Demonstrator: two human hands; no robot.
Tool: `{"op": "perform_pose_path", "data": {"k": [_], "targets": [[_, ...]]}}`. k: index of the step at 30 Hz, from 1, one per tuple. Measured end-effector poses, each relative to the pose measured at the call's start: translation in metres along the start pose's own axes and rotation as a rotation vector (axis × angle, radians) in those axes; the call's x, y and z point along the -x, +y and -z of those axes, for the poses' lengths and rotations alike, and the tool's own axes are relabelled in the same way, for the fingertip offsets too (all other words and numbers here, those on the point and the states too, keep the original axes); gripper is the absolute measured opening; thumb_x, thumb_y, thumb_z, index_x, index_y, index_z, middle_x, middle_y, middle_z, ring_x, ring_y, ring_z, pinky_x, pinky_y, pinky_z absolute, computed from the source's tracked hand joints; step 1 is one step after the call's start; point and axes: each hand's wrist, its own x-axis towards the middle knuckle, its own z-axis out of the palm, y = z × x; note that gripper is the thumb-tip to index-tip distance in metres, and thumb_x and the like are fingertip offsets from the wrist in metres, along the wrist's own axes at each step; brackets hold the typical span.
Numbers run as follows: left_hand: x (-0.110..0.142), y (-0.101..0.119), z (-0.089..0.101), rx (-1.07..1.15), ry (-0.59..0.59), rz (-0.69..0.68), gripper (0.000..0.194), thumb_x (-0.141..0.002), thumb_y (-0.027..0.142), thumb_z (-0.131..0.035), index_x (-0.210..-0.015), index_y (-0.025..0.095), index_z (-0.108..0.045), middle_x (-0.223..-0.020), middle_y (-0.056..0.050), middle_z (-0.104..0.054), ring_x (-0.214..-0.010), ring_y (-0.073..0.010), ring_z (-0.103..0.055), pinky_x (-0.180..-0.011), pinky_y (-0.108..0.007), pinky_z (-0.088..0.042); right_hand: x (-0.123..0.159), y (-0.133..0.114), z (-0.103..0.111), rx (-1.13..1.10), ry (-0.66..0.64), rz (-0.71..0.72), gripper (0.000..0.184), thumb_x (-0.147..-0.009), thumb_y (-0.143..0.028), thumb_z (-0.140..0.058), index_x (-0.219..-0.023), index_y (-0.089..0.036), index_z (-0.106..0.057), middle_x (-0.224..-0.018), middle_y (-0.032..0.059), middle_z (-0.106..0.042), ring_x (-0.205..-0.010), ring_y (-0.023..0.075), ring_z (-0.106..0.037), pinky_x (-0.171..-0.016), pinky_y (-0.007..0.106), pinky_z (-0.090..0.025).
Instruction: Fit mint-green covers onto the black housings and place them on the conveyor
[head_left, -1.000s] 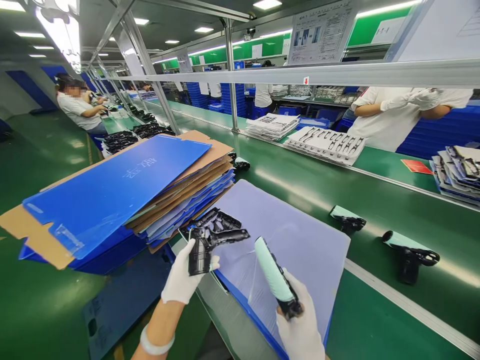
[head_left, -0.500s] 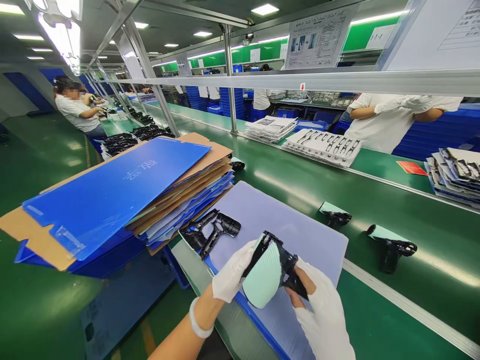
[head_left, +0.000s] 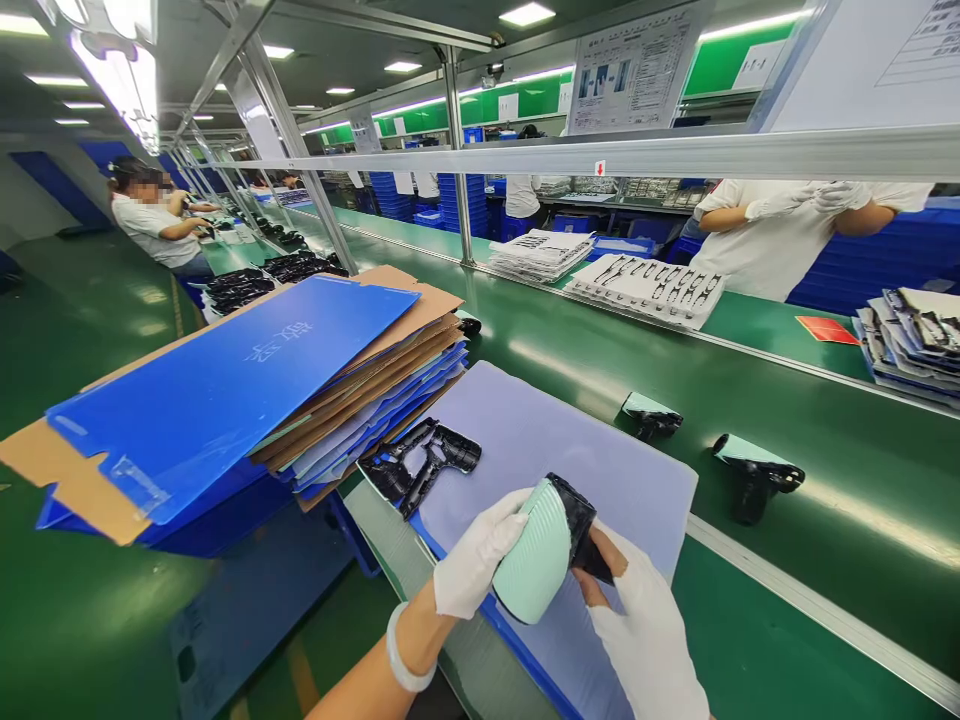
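Note:
Both my gloved hands hold one mint-green and black plastic part (head_left: 541, 545) over the near edge of a pale lilac sheet (head_left: 570, 450). My left hand (head_left: 476, 555) grips its ribbed green side, fingers curled. My right hand (head_left: 641, 630) pinches the black end from the right. A black plastic frame piece (head_left: 420, 465) lies on the sheet's left corner, apart from both hands.
Two more green-and-black parts (head_left: 651, 415) (head_left: 754, 470) ride on the green conveyor belt (head_left: 825, 560) to the right. A tilted stack of blue and cardboard sheets (head_left: 247, 390) sits at left. Trays of black parts (head_left: 649, 288) and other workers stand across the line.
My left hand set the black frame piece down on the sheet and came over to the green part. Both hands turned it. The parts on the belt drifted left.

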Motion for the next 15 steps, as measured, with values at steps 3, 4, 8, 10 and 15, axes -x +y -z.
{"op": "perform_pose_path", "data": {"k": [3, 4, 8, 10, 15], "targets": [[0.005, -0.001, 0.005, -0.109, -0.076, -0.063, 0.06, -0.097, 0.058, -0.041, -0.145, 0.023, -0.049, -0.149, -0.01, -0.051, -0.14, -0.0317, -0.043, -0.118, -0.043, -0.032, -0.004, -0.001, 0.005, -0.129, -0.102, -0.108, 0.035, -0.09, -0.023, -0.05, -0.124, -0.025, -0.056, -0.104, 0.0063, -0.071, -0.091, 0.0227, -0.068, -0.076, 0.037, -0.058], [0.007, -0.001, 0.006, -0.173, -0.114, -0.115, 0.065, -0.096, 0.062, -0.038, -0.149, 0.024, -0.043, -0.154, -0.01, -0.044, -0.144, -0.0323, -0.037, -0.121, -0.045, -0.027, -0.007, -0.003, 0.008, -0.224, -0.166, -0.182, 0.028, -0.089, -0.026, -0.051, -0.117, -0.023, -0.059, -0.101, 0.0063, -0.071, -0.089, 0.0226, -0.068, -0.075, 0.036, -0.058], [0.01, 0.009, 0.004, -0.472, -0.192, -0.367, 0.115, -0.064, 0.076, -0.071, -0.156, 0.025, -0.024, -0.162, -0.017, -0.024, -0.149, -0.0432, -0.019, -0.122, -0.061, -0.015, -0.019, -0.022, 0.023, -0.731, -0.522, -0.533, 0.04, -0.093, -0.054, -0.045, -0.107, -0.018, -0.056, -0.076, 0.0037, -0.067, -0.07, 0.0212, -0.064, -0.073, 0.038, -0.056], [0.008, 0.017, -0.002, -0.598, -0.166, -0.426, 0.128, -0.046, 0.069, -0.086, -0.152, 0.026, -0.03, -0.157, -0.019, -0.034, -0.147, -0.0456, -0.024, -0.12, -0.063, -0.015, -0.024, -0.034, 0.028, -0.963, -0.711, -0.665, 0.056, -0.089, -0.07, -0.041, -0.105, -0.018, -0.055, -0.06, -0.0005, -0.06, -0.051, 0.0183, -0.057, -0.058, 0.035, -0.053], [0.0, 0.032, -0.015, -0.747, -0.082, -0.445, 0.095, -0.036, 0.065, -0.091, -0.117, 0.023, -0.061, -0.105, -0.012, -0.072, -0.095, -0.0343, -0.068, -0.093, -0.049, -0.051, -0.016, -0.047, 0.024, -1.266, -0.901, -0.857, 0.064, -0.07, -0.082, -0.058, -0.078, -0.019, -0.058, -0.052, -0.0017, -0.053, -0.043, 0.0131, -0.052, -0.042, 0.023, -0.038]]}}
